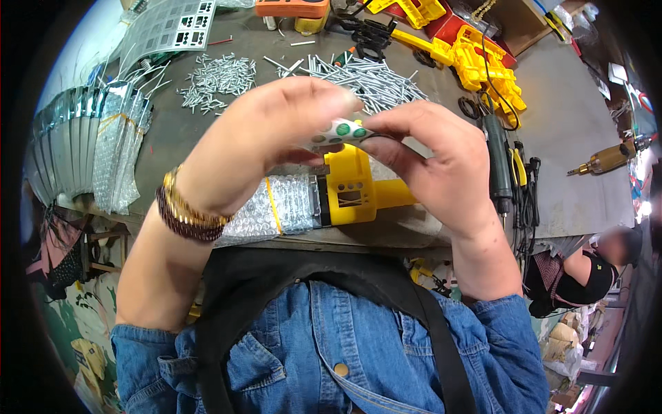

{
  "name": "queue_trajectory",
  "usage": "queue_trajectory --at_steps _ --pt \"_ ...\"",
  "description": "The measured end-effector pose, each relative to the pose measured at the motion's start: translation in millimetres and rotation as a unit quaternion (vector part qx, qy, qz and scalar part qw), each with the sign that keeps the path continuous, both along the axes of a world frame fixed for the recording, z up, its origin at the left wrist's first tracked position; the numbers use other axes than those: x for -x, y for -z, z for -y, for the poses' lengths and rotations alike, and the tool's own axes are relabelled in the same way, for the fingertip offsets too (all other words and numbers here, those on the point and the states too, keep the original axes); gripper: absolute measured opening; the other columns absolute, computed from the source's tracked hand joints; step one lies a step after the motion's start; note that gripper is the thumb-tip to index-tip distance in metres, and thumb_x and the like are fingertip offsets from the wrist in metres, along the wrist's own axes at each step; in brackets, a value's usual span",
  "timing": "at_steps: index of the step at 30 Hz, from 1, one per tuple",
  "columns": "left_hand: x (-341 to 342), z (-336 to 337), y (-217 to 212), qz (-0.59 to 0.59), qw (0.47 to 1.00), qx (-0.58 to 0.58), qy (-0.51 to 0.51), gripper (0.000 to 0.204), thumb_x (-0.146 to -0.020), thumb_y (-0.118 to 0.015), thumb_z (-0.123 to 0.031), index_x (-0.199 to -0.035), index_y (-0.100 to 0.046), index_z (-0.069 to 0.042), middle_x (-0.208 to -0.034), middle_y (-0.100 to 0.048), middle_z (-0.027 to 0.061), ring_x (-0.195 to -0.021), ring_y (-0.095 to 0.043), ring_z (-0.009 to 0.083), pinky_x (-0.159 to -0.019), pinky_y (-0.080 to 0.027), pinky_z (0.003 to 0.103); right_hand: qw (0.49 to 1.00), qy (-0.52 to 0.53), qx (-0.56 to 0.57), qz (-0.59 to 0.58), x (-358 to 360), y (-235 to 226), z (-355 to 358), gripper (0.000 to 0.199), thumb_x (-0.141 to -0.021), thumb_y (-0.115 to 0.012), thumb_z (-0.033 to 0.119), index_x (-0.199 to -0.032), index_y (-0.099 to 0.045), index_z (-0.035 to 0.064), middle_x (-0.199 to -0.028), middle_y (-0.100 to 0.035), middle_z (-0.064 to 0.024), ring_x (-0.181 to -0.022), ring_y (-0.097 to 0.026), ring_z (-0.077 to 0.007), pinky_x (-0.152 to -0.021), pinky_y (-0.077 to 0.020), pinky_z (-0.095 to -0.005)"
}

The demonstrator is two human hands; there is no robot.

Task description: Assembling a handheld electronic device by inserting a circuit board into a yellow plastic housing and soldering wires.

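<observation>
Strip of white backing w/ round green stickers (347, 130) sits near ctr of frame, a bit above the middle, up b/w both hands. R hand (448, 155) pinches its right end b/w thumb & forefinger. L hand (269, 127) is curled over the left end, fingers bent & partly blurred; can't tell if they grip it or just hover. Bead bracelets (186, 210), gold & dark red, on L wrist. Right below the hands, mid-frame, a yellow plastic housing (352, 183) lies on the grey table (558, 90), handle toward the right; at its left side, a bubble-wrapped piece (265, 210) w/ yellow band. Upper ctr: pile of long screws (376, 79); to its left, pile of short screws (219, 77). Upper left: sticker sheets (172, 31); below them, at left edge, row of flat metal blades (65, 141), some in bubble wrap. Top ctr: orange case (293, 8). Upper right: yellow plastic parts (483, 58), some by a red bin (452, 26). Right of R hand: dark power screwdriver (498, 162), upright in frame; farther right, brass-coloured driver (600, 162). Lower right: another person (589, 279), black top.
</observation>
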State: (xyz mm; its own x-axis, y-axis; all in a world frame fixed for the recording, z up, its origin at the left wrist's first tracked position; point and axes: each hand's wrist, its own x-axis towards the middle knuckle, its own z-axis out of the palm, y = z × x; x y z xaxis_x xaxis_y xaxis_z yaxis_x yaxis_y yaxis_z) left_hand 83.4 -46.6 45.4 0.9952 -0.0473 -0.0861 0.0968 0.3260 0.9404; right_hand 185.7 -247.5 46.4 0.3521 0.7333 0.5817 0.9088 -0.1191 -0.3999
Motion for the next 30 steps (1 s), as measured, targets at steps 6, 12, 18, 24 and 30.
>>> queue_trajectory --at_steps 6,12,18,24,30 --pt "21 18 23 0.161 0.938 -0.285 -0.118 0.020 -0.089 -0.072 -0.009 -0.106 -0.064 -0.002 -0.101 -0.064 0.0019 -0.091 -0.059 0.0077 -0.080 -0.048 0.023 0.995 -0.024 -0.002 -0.095 8 -4 -1 0.014 -0.076 -0.078 0.007 -0.088 -0.070 0.0050 -0.082 -0.069 -0.0095 -0.074 -0.068 -0.0243 -0.066 -0.0530 -0.0318" --pt "19 17 27 0.093 0.977 -0.163 -0.105 0.020 -0.090 -0.072 -0.012 -0.103 -0.063 0.000 -0.093 -0.065 -0.0001 -0.085 -0.058 0.0049 -0.075 -0.047 0.022 0.999 -0.032 -0.040 0.017 7 -1 1 0.015 -0.072 -0.078 0.006 -0.084 -0.069 0.0075 -0.083 -0.071 -0.0062 -0.075 -0.069 -0.0234 -0.067 -0.0524 -0.0322" --pt "-19 -31 67 0.213 0.748 -0.521 -0.351 0.057 -0.079 -0.078 -0.027 -0.120 -0.052 0.001 -0.114 -0.059 0.0215 -0.104 -0.060 0.0349 -0.093 -0.049 0.041 0.987 0.011 -0.048 0.153 -14 5 -12 0.014 -0.074 -0.075 0.004 -0.085 -0.066 0.0061 -0.104 -0.071 -0.0074 -0.098 -0.065 -0.0266 -0.086 -0.0488 -0.0356" --pt "44 3 63 0.260 0.715 -0.648 -0.034 0.061 -0.068 -0.082 -0.034 -0.116 -0.060 -0.004 -0.105 -0.058 0.0139 -0.097 -0.058 0.0337 -0.086 -0.048 0.044 0.861 -0.072 0.081 -0.496 -46 11 -9 0.012 -0.093 -0.066 0.010 -0.101 -0.064 0.0006 -0.119 -0.066 -0.0088 -0.108 -0.059 -0.0133 -0.097 -0.0465 -0.0311" --pt "56 21 69 0.367 0.641 -0.666 -0.106 0.033 -0.071 -0.076 -0.022 -0.100 -0.065 -0.010 -0.100 -0.059 0.0084 -0.093 -0.058 0.0278 -0.075 -0.048 0.041 0.752 -0.157 0.329 -0.550 -60 -29 -20 0.023 -0.095 -0.066 0.021 -0.106 -0.064 0.0012 -0.099 -0.068 -0.0036 -0.091 -0.063 -0.0115 -0.084 -0.0515 -0.0280"
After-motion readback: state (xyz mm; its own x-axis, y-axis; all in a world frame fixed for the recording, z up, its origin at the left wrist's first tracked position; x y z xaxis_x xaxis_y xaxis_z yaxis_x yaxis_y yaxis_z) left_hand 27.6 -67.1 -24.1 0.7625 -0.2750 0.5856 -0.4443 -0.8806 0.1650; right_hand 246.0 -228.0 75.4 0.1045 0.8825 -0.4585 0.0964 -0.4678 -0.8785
